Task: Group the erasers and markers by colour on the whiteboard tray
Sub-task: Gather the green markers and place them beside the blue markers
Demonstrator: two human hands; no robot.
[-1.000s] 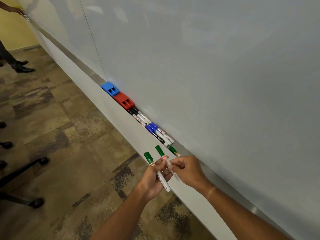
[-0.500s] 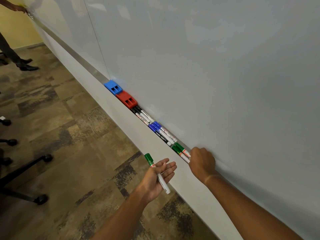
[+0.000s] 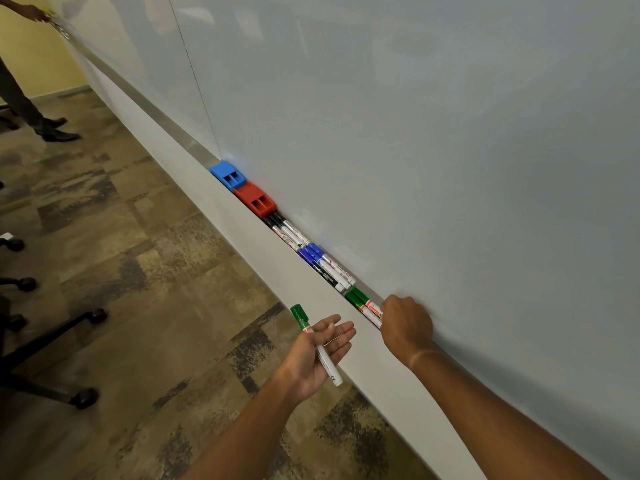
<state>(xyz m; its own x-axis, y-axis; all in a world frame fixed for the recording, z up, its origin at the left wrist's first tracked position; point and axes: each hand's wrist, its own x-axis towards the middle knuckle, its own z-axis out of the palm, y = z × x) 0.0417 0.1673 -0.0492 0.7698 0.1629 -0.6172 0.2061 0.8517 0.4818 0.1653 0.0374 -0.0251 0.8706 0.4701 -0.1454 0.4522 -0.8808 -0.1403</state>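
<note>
Along the whiteboard tray (image 3: 173, 135) lie a blue eraser (image 3: 227, 174), a red eraser (image 3: 254, 199), black-capped markers (image 3: 285, 232), blue-capped markers (image 3: 323, 263) and two green-capped markers (image 3: 362, 301), in that order from far to near. My right hand (image 3: 405, 325) rests in the tray with its fingers closed over the near ends of the green markers. My left hand (image 3: 320, 355) is held palm up in front of the tray, fingers spread, with one green-capped marker (image 3: 315, 342) lying across the palm under the thumb.
The whiteboard (image 3: 415, 133) fills the right side. Patterned carpet (image 3: 138, 306) lies below. Office chair bases with castors (image 3: 83, 398) stand at the left. Another person's legs and shoes (image 3: 52, 131) are at the far left, with their hand at the tray.
My right hand took one green marker from my left hand and set it in the tray beside the other green marker. My left hand opened flat, keeping one green marker.
</note>
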